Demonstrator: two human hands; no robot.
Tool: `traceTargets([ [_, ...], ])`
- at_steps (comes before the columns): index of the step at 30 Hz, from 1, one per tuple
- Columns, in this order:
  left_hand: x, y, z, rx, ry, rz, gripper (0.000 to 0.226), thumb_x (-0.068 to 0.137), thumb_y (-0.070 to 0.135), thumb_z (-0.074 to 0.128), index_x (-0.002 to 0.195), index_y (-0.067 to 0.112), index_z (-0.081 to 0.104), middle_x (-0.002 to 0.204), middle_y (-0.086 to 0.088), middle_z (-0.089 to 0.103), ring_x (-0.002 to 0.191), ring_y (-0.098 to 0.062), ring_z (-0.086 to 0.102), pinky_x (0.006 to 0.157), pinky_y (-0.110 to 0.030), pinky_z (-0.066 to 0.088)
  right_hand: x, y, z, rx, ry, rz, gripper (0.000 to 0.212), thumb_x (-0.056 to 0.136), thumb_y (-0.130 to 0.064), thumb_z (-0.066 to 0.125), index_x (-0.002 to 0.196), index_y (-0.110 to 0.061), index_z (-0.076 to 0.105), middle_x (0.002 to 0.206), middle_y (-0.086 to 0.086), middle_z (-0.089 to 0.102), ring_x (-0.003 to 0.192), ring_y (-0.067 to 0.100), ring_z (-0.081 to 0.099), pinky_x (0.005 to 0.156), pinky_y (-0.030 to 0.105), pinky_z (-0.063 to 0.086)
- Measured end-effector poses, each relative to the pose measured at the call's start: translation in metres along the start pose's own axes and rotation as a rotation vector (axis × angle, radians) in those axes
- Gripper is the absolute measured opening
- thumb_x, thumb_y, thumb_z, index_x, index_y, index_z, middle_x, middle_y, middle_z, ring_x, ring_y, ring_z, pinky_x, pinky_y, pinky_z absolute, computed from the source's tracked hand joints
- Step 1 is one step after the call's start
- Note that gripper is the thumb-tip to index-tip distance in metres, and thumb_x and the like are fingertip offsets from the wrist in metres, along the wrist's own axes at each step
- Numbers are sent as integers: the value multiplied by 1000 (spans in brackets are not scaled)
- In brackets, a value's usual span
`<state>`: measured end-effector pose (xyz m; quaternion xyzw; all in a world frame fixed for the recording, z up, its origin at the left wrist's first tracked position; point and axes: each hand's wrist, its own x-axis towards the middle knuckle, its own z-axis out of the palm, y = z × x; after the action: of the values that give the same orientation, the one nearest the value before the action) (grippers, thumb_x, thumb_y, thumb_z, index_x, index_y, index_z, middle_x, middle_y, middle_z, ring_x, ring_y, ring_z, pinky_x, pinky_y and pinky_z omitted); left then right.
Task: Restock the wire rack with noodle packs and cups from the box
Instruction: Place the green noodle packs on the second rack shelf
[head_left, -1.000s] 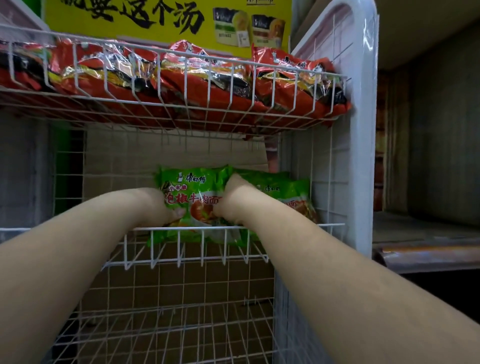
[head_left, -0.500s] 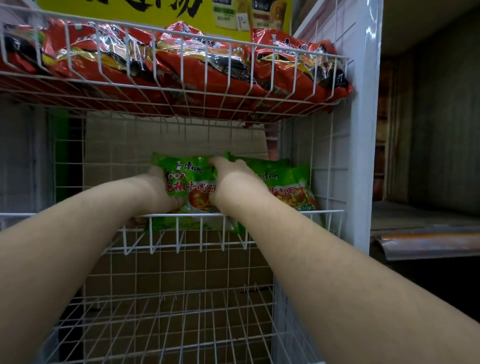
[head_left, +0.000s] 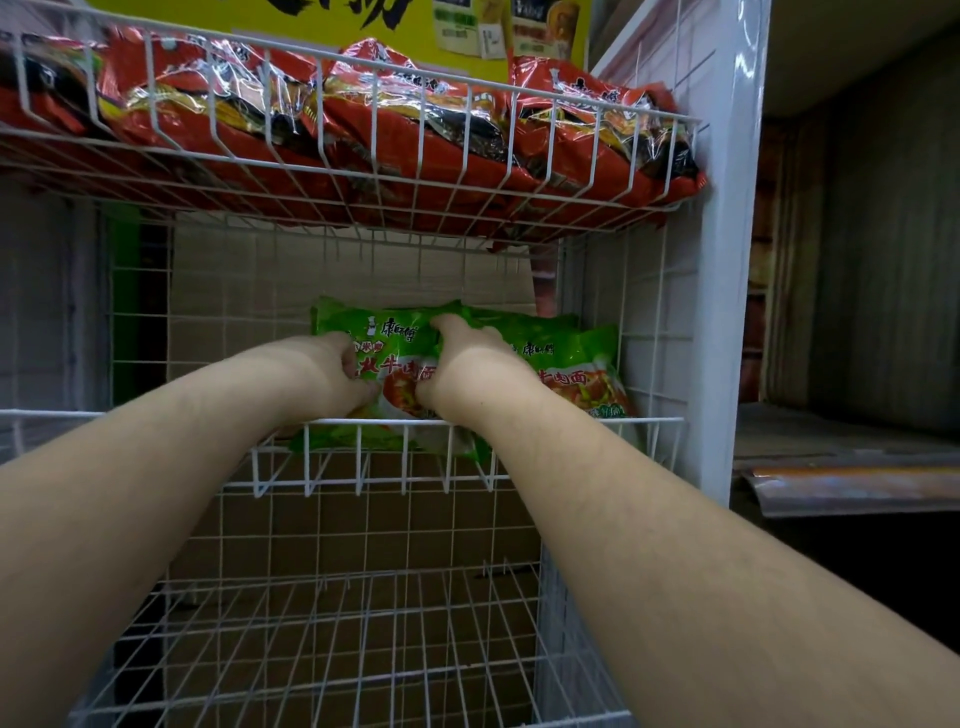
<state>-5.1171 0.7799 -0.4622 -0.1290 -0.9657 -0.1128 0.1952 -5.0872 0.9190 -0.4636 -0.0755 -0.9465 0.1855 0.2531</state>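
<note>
**Both hands on a green noodle pack at the middle shelf**

The green noodle pack (head_left: 387, 332) was a glossy bag with red characters and a picture of a noodle dish on its front. It stood leaning in the middle shelf (head_left: 649, 420) of the white wire rack (head_left: 727, 260), behind the front rail. The left hand (head_left: 337, 374) gripped it from the left side with curled fingers, and the right hand (head_left: 462, 364) gripped it from the right, the thumb pressed on the top edge. A second green pack (head_left: 576, 364) of the same kind lay just beside it on the right, touching it.

The two hands covered the middle of the held pack, so part of its print was not readable. Its lower edge was partly behind the wires. On the upper shelf, red noodle packs (head_left: 415, 135) lay in a row; the leftmost was cut off by the picture's edge. The yellow poster (head_left: 415, 31) above was cut off too.
</note>
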Motion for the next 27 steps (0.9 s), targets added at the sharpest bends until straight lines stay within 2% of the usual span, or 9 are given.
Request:
traceTargets([
  [3,-5,1,-3,10,107,-42,57,101,56,30,129,16,59,122,-12,61,105,-29,58,80,-35,46,-7,1,-7,11,56,-11,67,89,-20,67,147,-28,34,140,11,38,108,32,57,86,46,56],
  [7,-12,-2,-5,-63,241,-92,63,101,58,23,96,13,67,84,-8,63,73,-24,57,60,-33,43,-26,4,-7,26,263,-144,42,97,-31,54,138,-26,49,128,6,51,97,25,60,82,43,57],
  [11,-28,-1,-4,-46,465,59,58,103,50,21,81,17,63,66,-3,61,58,-19,57,47,-26,38,-40,7,-6,16,293,-200,34,99,-35,47,131,-26,55,116,3,55,87,22,62,77,42,57],
  [13,-40,4,0,-37,479,96,58,104,49,20,77,20,62,63,-1,61,57,-17,59,48,-25,40,-47,10,-7,22,298,-201,31,100,-35,43,124,-25,60,109,1,55,84,20,61,73,40,56],
  [15,-54,10,9,-23,460,90,58,103,49,17,78,20,61,71,2,61,63,-15,57,53,-27,39,-57,16,-5,-1,316,-228,33,100,-34,38,119,-22,62,107,2,57,90,21,59,75,36,52],
  [17,-68,16,21,10,535,148,50,103,44,18,88,22,60,86,3,62,74,-17,54,64,-32,38,-68,22,-2,-73,342,-322,34,102,-30,36,121,-17,60,110,3,58,100,22,55,81,36,48],
  [20,-86,25,42,-63,666,236,30,102,34,33,114,21,58,109,-1,60,100,-23,55,86,-43,39,-85,40,0,-78,330,-479,36,102,-23,42,135,-15,54,124,5,56,116,22,48,99,37,43],
  [22,-99,34,56,-76,724,324,29,94,28,47,120,17,56,119,-7,58,113,-25,48,97,-45,33,-99,58,-1,-19,345,-557,39,98,-17,50,136,-12,57,132,8,55,126,24,45,108,38,39],
  [27,-141,62,85,-34,729,500,38,81,24,56,116,13,63,119,-11,59,114,-31,50,99,-47,31,-145,124,3,115,406,-588,37,90,-10,61,127,-12,65,129,9,57,125,25,51,108,39,42],
])
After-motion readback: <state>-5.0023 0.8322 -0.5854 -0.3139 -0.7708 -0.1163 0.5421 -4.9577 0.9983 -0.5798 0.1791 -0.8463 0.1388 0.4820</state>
